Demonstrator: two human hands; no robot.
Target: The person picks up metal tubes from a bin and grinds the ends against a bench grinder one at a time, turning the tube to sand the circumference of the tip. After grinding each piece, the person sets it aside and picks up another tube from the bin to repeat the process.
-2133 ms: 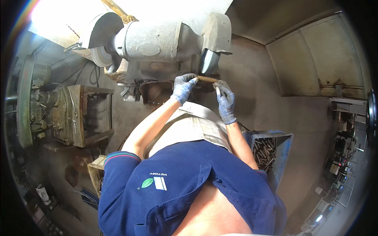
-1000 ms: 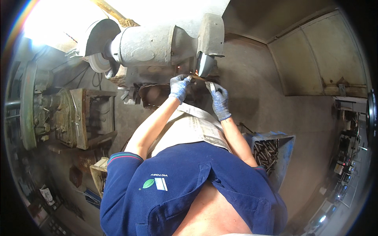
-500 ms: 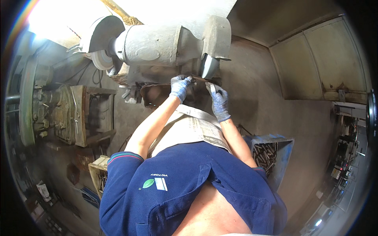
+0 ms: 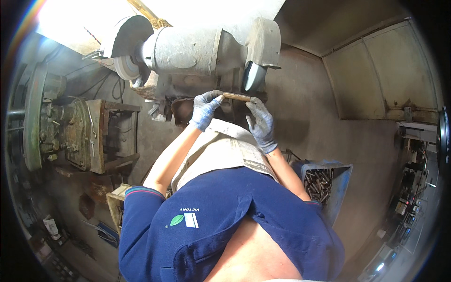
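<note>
Head view: left hand (image 4: 205,109) in a blue-grey glove, fingers closed round the left end of a short brown metal bar (image 4: 236,97). Right hand (image 4: 261,123), gloved too, fingertips pinching the bar's right end. Bar held level, just below the right grinding wheel (image 4: 253,75) of the grey bench grinder (image 4: 197,49); contact not clear. No sparks now, where a second ago some showed at the wheel. Blue bin (image 4: 339,184) of metal pieces at lower right.
</note>
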